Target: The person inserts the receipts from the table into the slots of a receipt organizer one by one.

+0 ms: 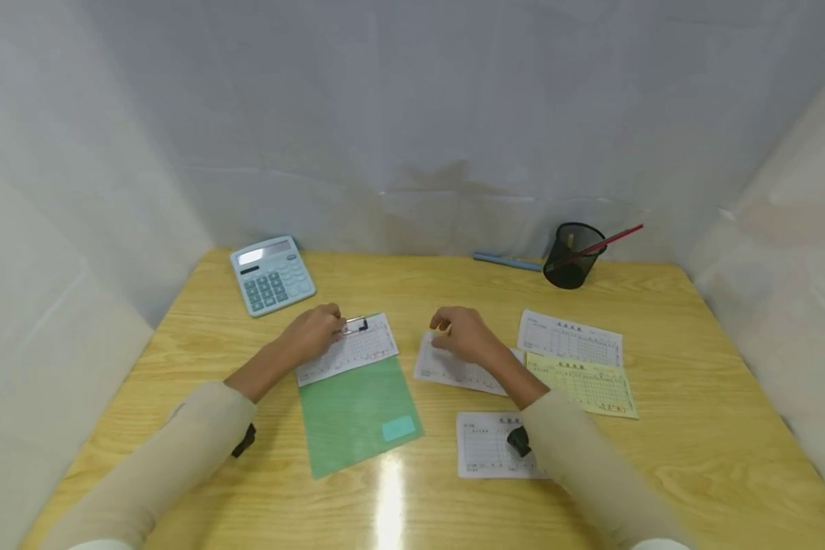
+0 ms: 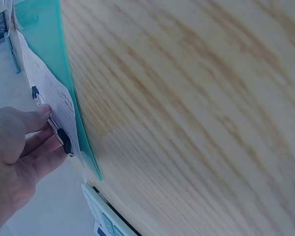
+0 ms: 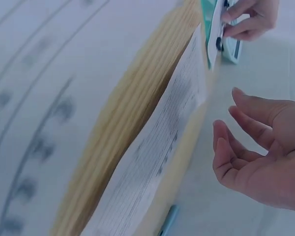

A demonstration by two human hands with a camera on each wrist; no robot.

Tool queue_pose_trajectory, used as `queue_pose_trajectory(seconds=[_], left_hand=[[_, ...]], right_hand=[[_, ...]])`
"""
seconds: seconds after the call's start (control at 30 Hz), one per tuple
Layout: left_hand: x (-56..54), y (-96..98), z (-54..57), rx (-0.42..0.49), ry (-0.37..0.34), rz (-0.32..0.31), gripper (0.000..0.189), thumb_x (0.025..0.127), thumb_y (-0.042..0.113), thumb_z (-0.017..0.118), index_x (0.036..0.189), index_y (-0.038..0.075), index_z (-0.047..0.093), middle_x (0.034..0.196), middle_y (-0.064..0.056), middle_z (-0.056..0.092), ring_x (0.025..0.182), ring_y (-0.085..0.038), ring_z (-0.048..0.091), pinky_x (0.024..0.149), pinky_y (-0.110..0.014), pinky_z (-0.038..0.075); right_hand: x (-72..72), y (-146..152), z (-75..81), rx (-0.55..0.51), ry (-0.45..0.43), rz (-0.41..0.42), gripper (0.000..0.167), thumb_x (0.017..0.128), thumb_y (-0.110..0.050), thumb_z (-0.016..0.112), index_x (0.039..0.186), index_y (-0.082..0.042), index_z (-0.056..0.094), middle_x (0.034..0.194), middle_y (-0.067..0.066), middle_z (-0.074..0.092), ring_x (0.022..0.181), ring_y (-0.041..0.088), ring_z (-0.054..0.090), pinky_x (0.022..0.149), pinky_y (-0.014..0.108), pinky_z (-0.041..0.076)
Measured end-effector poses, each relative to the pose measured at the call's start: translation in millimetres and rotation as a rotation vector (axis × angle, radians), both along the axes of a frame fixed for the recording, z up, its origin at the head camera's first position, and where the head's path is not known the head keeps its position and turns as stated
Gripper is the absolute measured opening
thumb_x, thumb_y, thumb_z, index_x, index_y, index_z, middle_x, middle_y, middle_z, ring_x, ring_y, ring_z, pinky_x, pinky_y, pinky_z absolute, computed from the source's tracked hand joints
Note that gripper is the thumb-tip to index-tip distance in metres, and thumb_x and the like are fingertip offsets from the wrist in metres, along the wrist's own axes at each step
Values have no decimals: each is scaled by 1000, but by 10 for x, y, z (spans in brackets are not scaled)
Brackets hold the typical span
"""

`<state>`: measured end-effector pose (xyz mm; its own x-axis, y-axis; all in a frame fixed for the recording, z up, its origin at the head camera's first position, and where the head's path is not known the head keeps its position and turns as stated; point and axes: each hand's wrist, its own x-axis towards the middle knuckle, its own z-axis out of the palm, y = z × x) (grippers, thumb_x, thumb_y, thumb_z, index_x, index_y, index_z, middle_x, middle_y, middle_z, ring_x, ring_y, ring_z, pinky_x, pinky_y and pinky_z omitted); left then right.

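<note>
My left hand pinches the metal clip with black ends at the top of a green clip folder. A white printed form lies across the folder's upper part, its top edge at the clip. In the left wrist view, the thumb and fingers hold the clip's bar close to its black end. My right hand hovers just over another white form, which lies right of the folder. Its fingers are loosely bent, with nothing between them and the thumb.
A blue calculator sits at the back left. At the back right are a black mesh pen cup with a red pencil and a blue stick-like item. White and yellow forms lie right; another form lies in front.
</note>
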<state>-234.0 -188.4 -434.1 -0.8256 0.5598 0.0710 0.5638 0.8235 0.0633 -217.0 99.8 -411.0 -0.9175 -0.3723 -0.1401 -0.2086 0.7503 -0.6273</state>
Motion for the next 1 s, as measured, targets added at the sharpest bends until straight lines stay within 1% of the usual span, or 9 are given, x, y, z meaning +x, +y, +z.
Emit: queue_pose_trajectory(seconds=[0.1, 0.2, 0.33, 0.47, 0.6, 0.7, 0.77, 0.83, 1.0], left_hand=[[-4, -3, -2, -5, -15, 8, 20, 86, 12, 68, 101, 0, 71, 99, -17, 64, 89, -28, 65, 78, -36, 58], [-5, -5, -1, -12, -26, 11, 19, 86, 12, 68, 101, 0, 70, 100, -17, 64, 89, -28, 65, 79, -36, 58], [-7, -9, -10, -18, -22, 8, 19, 86, 12, 68, 101, 1, 70, 100, -17, 64, 90, -29, 65, 79, -36, 58], [-6, -17, -18, -12, -14, 7, 20, 86, 12, 68, 101, 0, 70, 100, -17, 64, 90, -29, 65, 80, -37, 58], [-3, -25, -17, -6, -10, 4, 19, 85, 12, 68, 101, 0, 70, 99, -17, 64, 90, -29, 65, 80, -37, 58], [0, -30, -16, -11, -9, 1, 19, 86, 12, 68, 101, 0, 70, 99, -17, 64, 89, -29, 64, 79, -37, 58], [2, -30, -13, -14, -10, 0, 20, 86, 12, 67, 101, 0, 70, 99, -17, 64, 90, -29, 64, 79, -37, 58], [3, -28, -8, -12, -11, 1, 19, 86, 12, 67, 101, 0, 70, 99, -17, 64, 90, -29, 65, 80, -37, 58], [3, -23, -4, -3, -4, 0, 19, 86, 12, 67, 100, 0, 70, 99, -16, 64, 89, -28, 65, 79, -37, 58]], right_hand=[[52, 198, 4, 17, -9, 1, 30, 88, -15, 67, 116, -6, 62, 115, 14, 61, 100, 26, 60, 80, 37, 55], [108, 401, -3, 26, -18, -2, 33, 88, -15, 68, 118, -5, 60, 117, 16, 60, 103, 28, 59, 83, 40, 54], [154, 637, -13, 54, -29, -25, 35, 86, -15, 69, 118, -5, 59, 120, 17, 59, 109, 33, 57, 86, 44, 53], [183, 797, -30, 108, -32, -40, 37, 82, -15, 74, 115, -5, 60, 121, 16, 58, 111, 33, 55, 89, 45, 51], [232, 906, -64, 207, 12, 7, 38, 76, -18, 80, 108, -7, 63, 120, 16, 56, 114, 36, 51, 93, 51, 46], [268, 958, -93, 276, 44, 37, 37, 72, -22, 83, 102, -11, 64, 121, 16, 54, 115, 39, 47, 93, 54, 43], [282, 978, -110, 299, 52, 39, 35, 71, -23, 83, 98, -14, 64, 121, 15, 54, 115, 39, 46, 91, 55, 41], [282, 987, -123, 310, 59, 42, 33, 71, -23, 84, 96, -15, 63, 117, 13, 55, 112, 37, 47, 89, 53, 41], [271, 998, -134, 304, 94, 59, 32, 71, -20, 83, 95, -14, 63, 109, 9, 58, 103, 32, 48, 85, 51, 40]])
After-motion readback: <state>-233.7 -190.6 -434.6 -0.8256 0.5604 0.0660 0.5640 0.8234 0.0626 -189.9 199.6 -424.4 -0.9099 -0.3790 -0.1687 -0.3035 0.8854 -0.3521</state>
